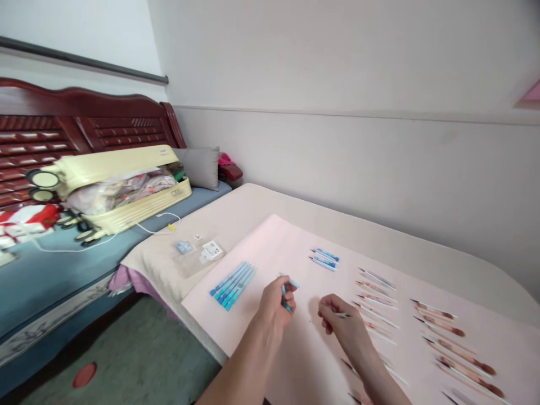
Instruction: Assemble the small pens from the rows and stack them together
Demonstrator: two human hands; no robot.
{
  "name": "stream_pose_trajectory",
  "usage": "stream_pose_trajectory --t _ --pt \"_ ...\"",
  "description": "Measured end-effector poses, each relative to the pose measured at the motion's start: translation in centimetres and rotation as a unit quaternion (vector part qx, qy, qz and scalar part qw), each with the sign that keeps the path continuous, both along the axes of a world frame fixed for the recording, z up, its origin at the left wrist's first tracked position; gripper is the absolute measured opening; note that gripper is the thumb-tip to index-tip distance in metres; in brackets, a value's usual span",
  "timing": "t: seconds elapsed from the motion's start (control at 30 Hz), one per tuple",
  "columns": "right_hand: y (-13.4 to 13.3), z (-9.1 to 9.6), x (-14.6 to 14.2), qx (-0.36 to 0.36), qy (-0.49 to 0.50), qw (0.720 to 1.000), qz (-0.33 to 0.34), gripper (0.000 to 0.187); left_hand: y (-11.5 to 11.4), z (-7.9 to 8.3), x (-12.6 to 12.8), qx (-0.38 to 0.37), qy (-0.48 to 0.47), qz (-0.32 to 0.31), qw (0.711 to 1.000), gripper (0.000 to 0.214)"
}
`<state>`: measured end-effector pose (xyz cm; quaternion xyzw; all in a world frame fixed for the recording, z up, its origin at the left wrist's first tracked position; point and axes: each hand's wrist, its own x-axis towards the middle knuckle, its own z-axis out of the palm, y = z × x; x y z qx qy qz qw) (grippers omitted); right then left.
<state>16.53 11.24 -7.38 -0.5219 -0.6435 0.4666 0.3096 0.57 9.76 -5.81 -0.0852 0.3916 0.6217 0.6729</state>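
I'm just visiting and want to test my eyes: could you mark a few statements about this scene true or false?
1. The suitcase is partly open. True.
2. Both hands are empty. False: the left fingers hold a blue item, the right fingers a thin pale item.
3. Blue pens lie on the pink sheet. True.
4. A pink pillow lies on the floor. False: the grey pillow is beside the suitcase.

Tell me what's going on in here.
A person is working over a pink sheet. Their left hand holds a light-blue pen part; their right hand pinches a slim pale piece. Blue pens lie side by side to the left of the hands, and dark-tipped rods are spread out to the right.
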Motion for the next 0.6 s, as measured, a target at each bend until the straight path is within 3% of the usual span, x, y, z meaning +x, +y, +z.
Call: stream_pose_trajectory --t 0.2,0.4,0.6 --pt "-2.1 1.9 0.4 -0.078 0.159 0.983 -0.04 0.017 -0.4 0.0 0.8 0.047 0.03 -0.053 0.997 0.018" --pt "-2.0 2.1 -0.3 -0.088 0.173 0.98 -0.031 0.015 -1.1 0.1 2.3 0.067 0.065 -0.103 0.99 0.019" --pt "-2.0 2.0 0.3 -0.07 0.186 0.977 -0.073 0.016 -1.6 0.0 3.3 0.116 0.151 -0.125 0.974 0.02"
